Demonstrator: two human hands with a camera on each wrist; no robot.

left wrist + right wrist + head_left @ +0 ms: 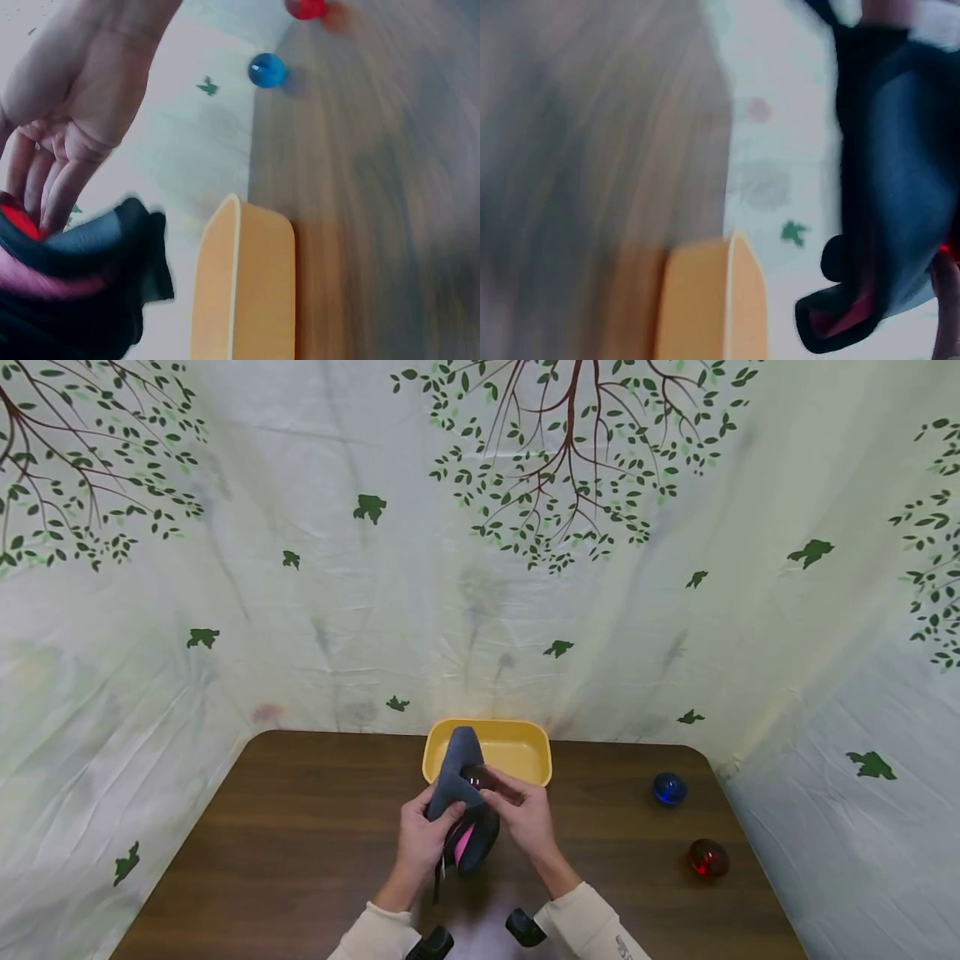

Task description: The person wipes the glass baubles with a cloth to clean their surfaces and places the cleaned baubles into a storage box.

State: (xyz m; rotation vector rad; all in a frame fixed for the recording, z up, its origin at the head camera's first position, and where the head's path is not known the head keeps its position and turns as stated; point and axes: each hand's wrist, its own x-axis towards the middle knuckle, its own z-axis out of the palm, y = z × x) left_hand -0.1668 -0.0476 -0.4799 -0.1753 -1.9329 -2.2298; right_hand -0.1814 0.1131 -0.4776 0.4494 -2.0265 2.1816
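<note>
A dark grey pouch [459, 770] with pink lining is held upright over the table, just in front of a yellow tray [517, 750]. My left hand [427, 837] grips the pouch from the left side. The fingers of my right hand [522, 812] reach into its open mouth, pinching a small red glossy object [13, 217]. The left wrist view shows the right hand [71, 127] above the pouch [82, 292], beside the tray [244, 285]. The right wrist view is blurred, with the pouch [900, 187] at the right and the tray [705, 300] below.
A blue ball [669, 788] and a red ball [708, 857] lie on the brown table [300, 827] at the right; both also appear far off as the blue ball [266, 70] and red ball [306, 7]. A leaf-print curtain [480, 568] surrounds the table.
</note>
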